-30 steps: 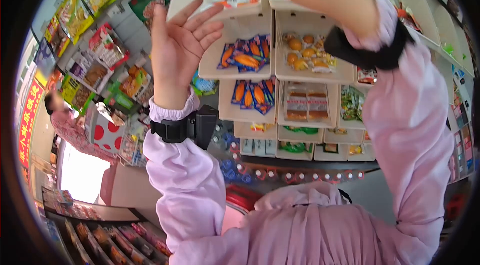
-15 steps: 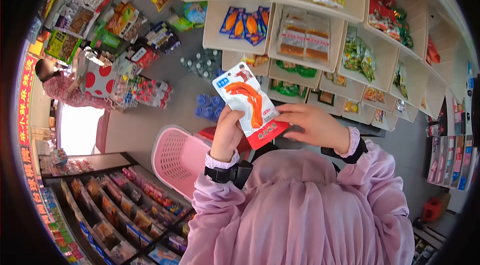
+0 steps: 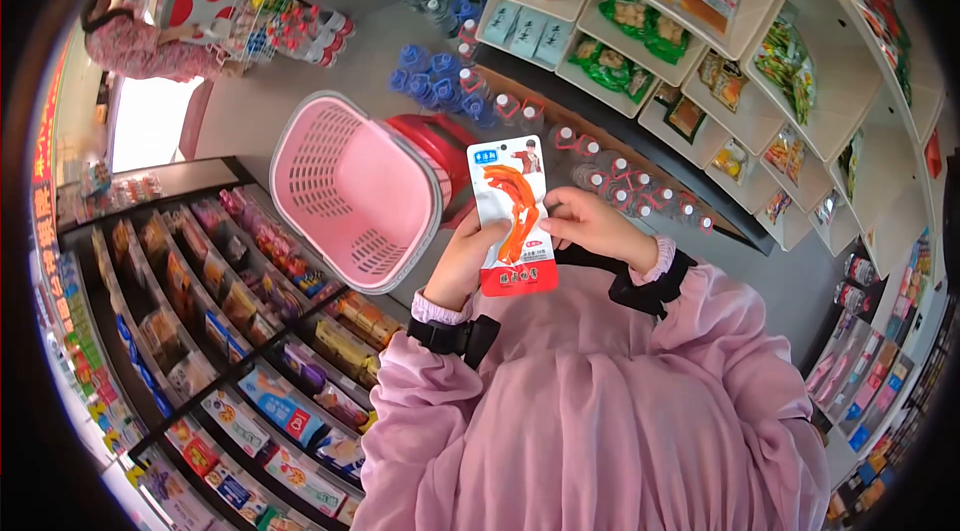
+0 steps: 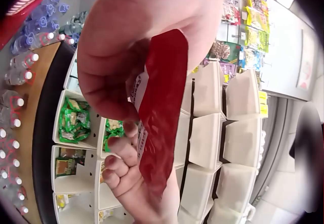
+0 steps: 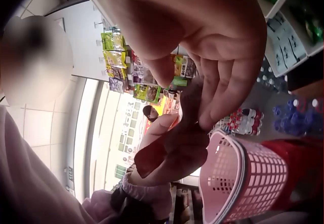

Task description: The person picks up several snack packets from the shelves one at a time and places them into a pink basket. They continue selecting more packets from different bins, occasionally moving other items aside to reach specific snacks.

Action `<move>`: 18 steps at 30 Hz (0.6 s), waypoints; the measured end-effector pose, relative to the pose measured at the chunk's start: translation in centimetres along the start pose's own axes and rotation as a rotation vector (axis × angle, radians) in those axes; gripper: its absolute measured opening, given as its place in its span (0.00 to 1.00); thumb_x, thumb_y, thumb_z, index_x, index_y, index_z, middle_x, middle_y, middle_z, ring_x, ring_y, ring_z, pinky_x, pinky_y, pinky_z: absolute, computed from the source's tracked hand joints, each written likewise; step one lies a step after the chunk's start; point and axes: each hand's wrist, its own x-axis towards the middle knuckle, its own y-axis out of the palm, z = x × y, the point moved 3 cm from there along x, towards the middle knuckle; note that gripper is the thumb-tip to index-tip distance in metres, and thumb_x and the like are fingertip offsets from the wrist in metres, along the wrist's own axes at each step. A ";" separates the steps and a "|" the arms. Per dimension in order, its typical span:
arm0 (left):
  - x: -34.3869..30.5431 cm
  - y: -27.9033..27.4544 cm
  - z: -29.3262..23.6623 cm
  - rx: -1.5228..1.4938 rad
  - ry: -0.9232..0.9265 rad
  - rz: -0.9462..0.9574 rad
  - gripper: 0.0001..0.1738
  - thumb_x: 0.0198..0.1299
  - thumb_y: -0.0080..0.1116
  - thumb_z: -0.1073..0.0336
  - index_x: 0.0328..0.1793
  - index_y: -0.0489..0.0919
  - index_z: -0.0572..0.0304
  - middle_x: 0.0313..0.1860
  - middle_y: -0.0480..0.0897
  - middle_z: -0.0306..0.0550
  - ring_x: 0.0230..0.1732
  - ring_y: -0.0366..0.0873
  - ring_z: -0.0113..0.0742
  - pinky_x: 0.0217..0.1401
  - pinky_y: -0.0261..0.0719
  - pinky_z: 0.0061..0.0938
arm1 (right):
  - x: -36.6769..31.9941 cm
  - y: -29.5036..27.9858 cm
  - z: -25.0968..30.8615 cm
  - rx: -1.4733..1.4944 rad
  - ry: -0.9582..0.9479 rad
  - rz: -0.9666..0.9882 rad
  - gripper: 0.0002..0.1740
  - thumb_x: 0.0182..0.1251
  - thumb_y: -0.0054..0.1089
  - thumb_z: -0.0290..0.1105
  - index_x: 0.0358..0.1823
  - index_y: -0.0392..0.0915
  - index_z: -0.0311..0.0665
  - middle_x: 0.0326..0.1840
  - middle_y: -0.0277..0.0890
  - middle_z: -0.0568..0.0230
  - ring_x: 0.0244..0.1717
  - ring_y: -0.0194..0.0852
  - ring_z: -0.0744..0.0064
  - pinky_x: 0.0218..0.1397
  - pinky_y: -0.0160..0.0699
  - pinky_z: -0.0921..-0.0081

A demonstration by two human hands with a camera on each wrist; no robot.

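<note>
Head: both hands grasp the snack packet (image 3: 513, 216), upright, just right of the pink basket (image 3: 300, 136). My left hand (image 3: 462, 266) pinches its lower left edge, my right hand (image 3: 590, 226) its right edge. Grey floor (image 3: 255, 101) around the basket, water bottles (image 3: 480, 101) beyond it, snack rack (image 3: 230, 316) left of it, white shelf bins (image 3: 810, 131) well right.

Left wrist: left hand (image 4: 142, 42) clamps the packet's (image 4: 162, 107) red back; shelf bins (image 4: 207, 138) behind.

Right wrist: right hand (image 5: 212, 42) fingers curled, packet hidden here; basket (image 5: 243, 178) below.

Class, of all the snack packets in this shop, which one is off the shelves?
The white packet with an orange picture and red base, held by the left hand and right hand; the others lie in shelf bins.
</note>
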 end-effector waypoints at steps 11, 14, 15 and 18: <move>-3.8 -10.6 -1.4 -0.086 0.147 -0.005 0.23 0.52 0.46 0.75 0.57 0.62 0.69 0.50 0.72 0.48 0.48 0.72 0.34 0.52 0.70 0.28 | 7.5 8.6 1.1 -0.064 0.020 0.008 0.16 0.62 0.49 0.29 0.48 0.60 0.29 0.28 0.71 0.65 0.27 0.68 0.83 0.28 0.69 0.84; -4.5 -15.2 -2.7 -0.151 0.176 -0.117 0.20 0.52 0.46 0.76 0.54 0.64 0.70 0.48 0.73 0.48 0.47 0.72 0.33 0.51 0.69 0.26 | 12.1 11.6 -0.5 -0.139 -0.045 -0.009 0.19 0.60 0.50 0.28 0.51 0.60 0.29 0.30 0.71 0.65 0.28 0.68 0.82 0.29 0.70 0.85; -4.3 -17.2 -2.6 -0.162 0.186 -0.152 0.18 0.54 0.45 0.76 0.53 0.66 0.70 0.47 0.74 0.48 0.47 0.72 0.33 0.51 0.69 0.26 | 13.4 12.5 -0.7 -0.142 -0.020 -0.014 0.19 0.58 0.51 0.27 0.50 0.61 0.27 0.29 0.71 0.62 0.28 0.70 0.79 0.29 0.70 0.82; -3.2 -22.1 -2.0 -0.230 0.152 -0.269 0.17 0.54 0.45 0.76 0.51 0.67 0.72 0.46 0.74 0.48 0.46 0.73 0.33 0.49 0.70 0.27 | 17.9 14.1 -3.6 -0.230 -0.024 -0.077 0.20 0.53 0.53 0.24 0.47 0.63 0.25 0.31 0.73 0.55 0.31 0.73 0.70 0.34 0.72 0.76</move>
